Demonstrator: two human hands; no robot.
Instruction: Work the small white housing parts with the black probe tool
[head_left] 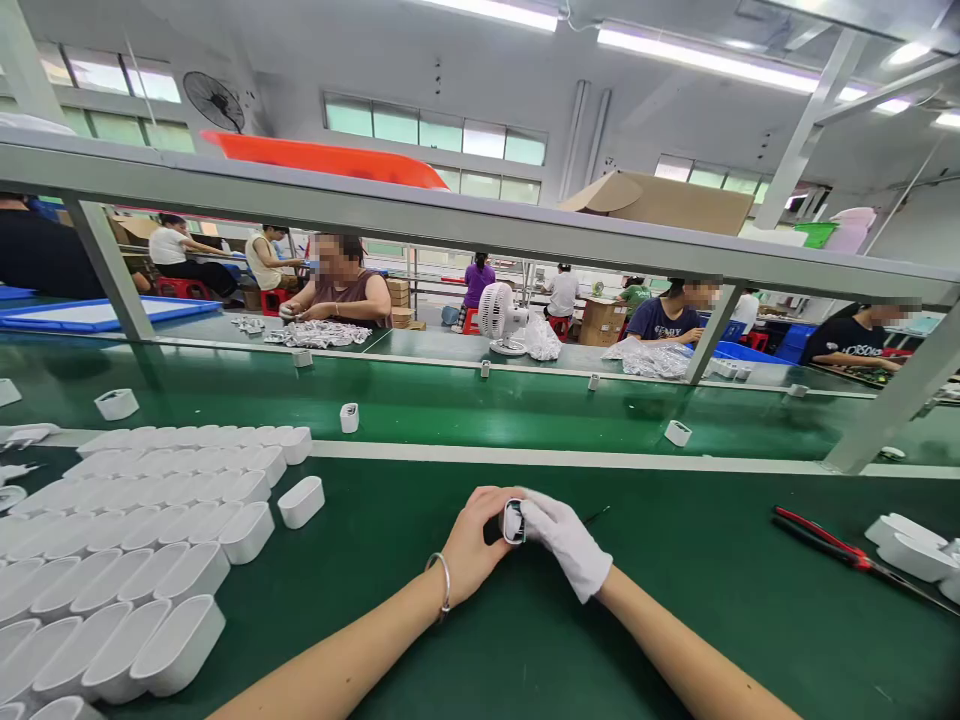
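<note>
My bare left hand [474, 545], with a bracelet at the wrist, grips a small white oval plastic housing [513, 524] between thumb and fingers. Inside that housing a bit of green, apparently circuit board, shows. My right hand [564, 545], in a white glove, closes its fingers on the housing's right side; its fingertips partly cover the opening. A thin dark strand [598, 515] sticks out beyond the glove, and its other end is hidden. Both hands are just above the green bench top [525, 650].
Rows of white oval cups [180, 640] fill the left, with a single cup [301, 502] apart from them. Red-handled pliers [855, 555] and white parts [911, 545] lie at right. Beyond, a green belt [435, 410] carries spaced housings beneath a shelf frame [480, 225]. Several people sit farther off.
</note>
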